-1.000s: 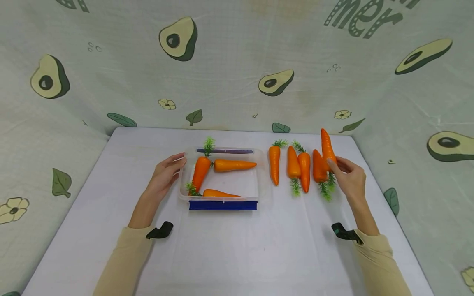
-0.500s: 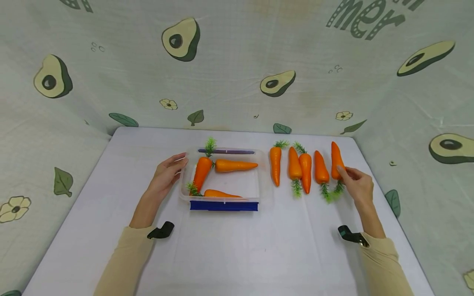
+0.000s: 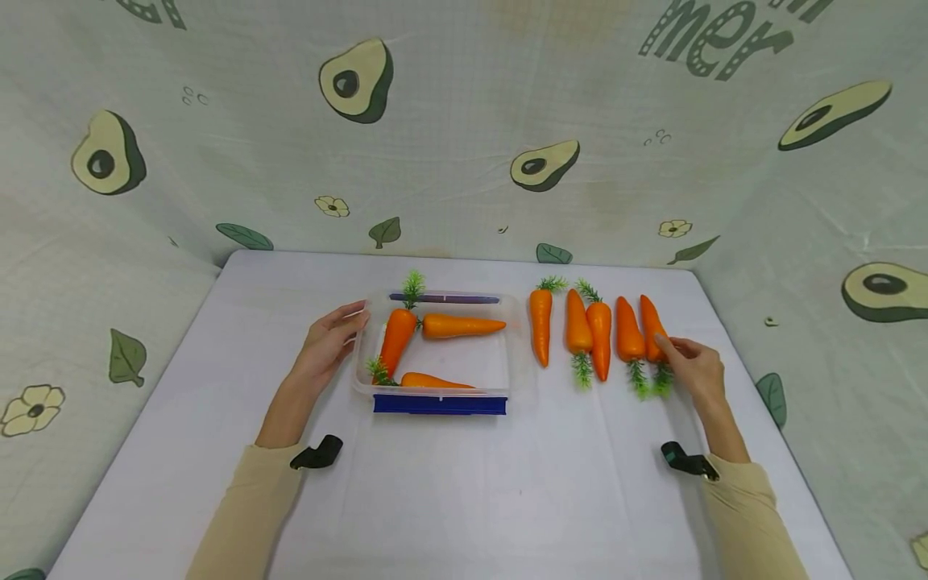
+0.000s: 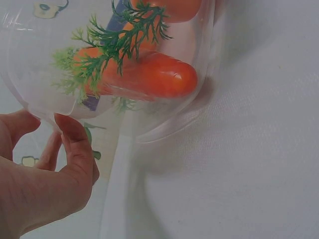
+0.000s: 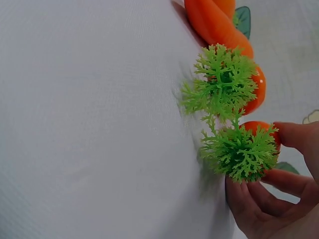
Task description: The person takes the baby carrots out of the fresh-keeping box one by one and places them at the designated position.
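My left hand [image 3: 324, 348] pinches the left rim of a clear plastic container [image 3: 474, 354] with blue clasps; in the left wrist view, thumb and curled fingers [image 4: 75, 144] meet at its edge. Three toy carrots with green tops lie inside: one slanted [image 3: 397, 338], one crosswise [image 3: 460, 325], one along the near wall [image 3: 435, 380]. My right hand [image 3: 699, 370] holds the rightmost carrot [image 3: 650, 318] of a row near its thick end, tip pointing away. From the right wrist, its leafy top [image 5: 244, 154] shows between thumb and fingers, low over the table.
Left of the held carrot lie several more: one right beside it [image 3: 628, 330], a touching pair [image 3: 577, 322] and one nearer the container [image 3: 540, 326]. A white cloth covers the table [image 3: 507, 499]. Behind it rises an avocado-print curtain [image 3: 449, 121].
My right hand has brought its carrot down and toward me, from overlapping its neighbour to lying alongside it at the row's right end. My left hand and the container have stayed put.
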Action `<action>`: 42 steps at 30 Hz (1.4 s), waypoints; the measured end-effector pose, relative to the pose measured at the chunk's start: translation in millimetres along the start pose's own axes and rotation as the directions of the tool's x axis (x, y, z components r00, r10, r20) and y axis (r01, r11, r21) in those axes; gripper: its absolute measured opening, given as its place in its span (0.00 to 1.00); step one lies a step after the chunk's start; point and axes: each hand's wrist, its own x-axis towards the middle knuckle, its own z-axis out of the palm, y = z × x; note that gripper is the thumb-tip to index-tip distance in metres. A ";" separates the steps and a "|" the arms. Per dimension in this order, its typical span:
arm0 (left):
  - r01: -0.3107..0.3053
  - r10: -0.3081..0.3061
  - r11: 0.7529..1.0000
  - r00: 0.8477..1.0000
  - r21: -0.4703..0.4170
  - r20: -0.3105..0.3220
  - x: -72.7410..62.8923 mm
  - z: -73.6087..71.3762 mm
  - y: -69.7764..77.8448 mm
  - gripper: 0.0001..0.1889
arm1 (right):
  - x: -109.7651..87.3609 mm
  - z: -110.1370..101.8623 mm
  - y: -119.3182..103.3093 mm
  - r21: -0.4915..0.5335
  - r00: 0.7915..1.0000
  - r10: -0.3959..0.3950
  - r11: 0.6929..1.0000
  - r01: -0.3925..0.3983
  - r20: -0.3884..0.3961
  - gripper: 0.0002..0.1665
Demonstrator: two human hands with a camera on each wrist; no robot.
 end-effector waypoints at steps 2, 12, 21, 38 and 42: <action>-0.002 0.002 1.000 1.000 -0.002 0.002 -0.2 0.0 0.0 0.32 | 0.5 -0.1 0.1 -0.005 1.000 -0.011 1.000 0.011 0.009 0.47; 0.010 -0.010 1.000 1.000 -0.003 -0.019 0.9 0.8 0.2 0.31 | 2.1 -5.1 1.1 -0.027 0.996 -0.024 0.999 0.026 0.089 0.51; 0.004 -0.004 1.000 1.000 -0.005 0.006 -0.3 0.0 1.0 0.32 | 0.8 -13.0 1.9 -0.079 0.992 0.011 0.997 -0.001 0.123 0.54; 0.020 -0.019 1.000 0.999 0.021 -0.028 1.2 1.7 -0.9 0.31 | -4.9 -19.9 1.6 -0.090 0.996 -0.001 0.996 0.009 0.088 0.47; 0.010 -0.010 1.000 1.000 0.023 -0.017 -0.3 2.1 0.4 0.32 | -6.0 -23.2 -1.9 -0.098 0.996 -0.058 0.993 0.064 0.065 0.44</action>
